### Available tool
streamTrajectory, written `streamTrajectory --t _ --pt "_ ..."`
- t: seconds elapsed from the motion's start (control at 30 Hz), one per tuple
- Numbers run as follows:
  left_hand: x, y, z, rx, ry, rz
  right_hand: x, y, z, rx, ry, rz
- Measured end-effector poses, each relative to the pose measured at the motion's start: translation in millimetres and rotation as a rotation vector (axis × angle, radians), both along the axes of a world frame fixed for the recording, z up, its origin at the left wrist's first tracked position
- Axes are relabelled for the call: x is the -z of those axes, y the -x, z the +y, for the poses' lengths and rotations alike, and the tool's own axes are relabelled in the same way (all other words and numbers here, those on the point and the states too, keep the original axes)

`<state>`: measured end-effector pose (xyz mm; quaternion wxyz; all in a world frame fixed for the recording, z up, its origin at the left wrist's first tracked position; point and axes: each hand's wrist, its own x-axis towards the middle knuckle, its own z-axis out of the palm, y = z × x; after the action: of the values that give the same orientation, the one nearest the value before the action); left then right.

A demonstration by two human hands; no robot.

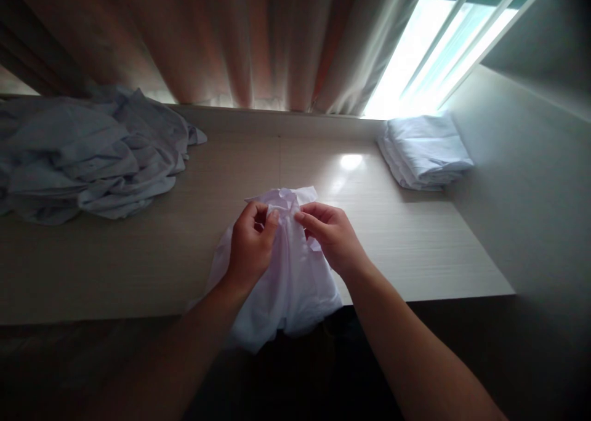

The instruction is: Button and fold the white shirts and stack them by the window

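A white garment [290,279] lies on the pale wooden table [184,248], its lower part hanging over the near edge. My left hand [252,245] pinches the cloth near its top with thumb and fingers closed. My right hand [332,236] grips the same top edge just to the right, fingers pressed together on the fabric. Both hands meet over the crumpled upper part of the garment.
A loose heap of pale blue-grey clothes [87,156] covers the table's far left. A folded white stack [425,153] sits at the far right by the wall [517,193]. Curtains [258,39] hang behind the table, with a bright window [434,52] at the right.
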<state>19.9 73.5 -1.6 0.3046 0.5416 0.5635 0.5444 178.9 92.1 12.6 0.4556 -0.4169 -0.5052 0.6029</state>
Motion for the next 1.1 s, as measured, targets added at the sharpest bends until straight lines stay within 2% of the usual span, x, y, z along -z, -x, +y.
streamTrajectory --t 0.13,0.3,0.47,0.57,0.67,0.73,0.83,0.97,1.1 --pt "3.7 -0.8 -0.6 -0.047 -0.039 0.105 3.9 0.6 1.2 -0.014 0.01 0.028" --pt "3.3 -9.1 -9.6 0.034 -0.06 0.073 2.1 2.7 0.4 0.097 -0.042 -0.02" --pt "3.3 -15.0 -14.9 0.096 -0.062 -0.034 -2.1 4.3 -2.3 0.128 -0.1 -0.072" --pt "3.8 -15.1 -14.5 0.078 -0.069 -0.069 -3.4 6.0 -4.0 0.062 -0.107 -0.065" --pt "5.2 -14.6 -14.0 0.04 -0.11 -0.009 -2.6 7.6 -4.9 -0.055 -0.105 -0.063" --pt "6.6 -15.0 -14.4 0.01 -0.13 0.038 -0.4 7.7 -4.6 -0.069 -0.126 -0.101" --pt "8.1 -16.8 -15.6 0.004 -0.131 0.052 3.6 6.0 -3.0 0.015 -0.185 -0.208" --pt "7.1 -17.6 -16.4 0.068 -0.089 0.026 4.6 2.6 -2.0 0.144 -0.247 -0.325" --pt "4.9 -15.1 -14.6 0.08 -0.03 -0.013 1.5 1.1 -2.1 0.138 -0.204 -0.298"
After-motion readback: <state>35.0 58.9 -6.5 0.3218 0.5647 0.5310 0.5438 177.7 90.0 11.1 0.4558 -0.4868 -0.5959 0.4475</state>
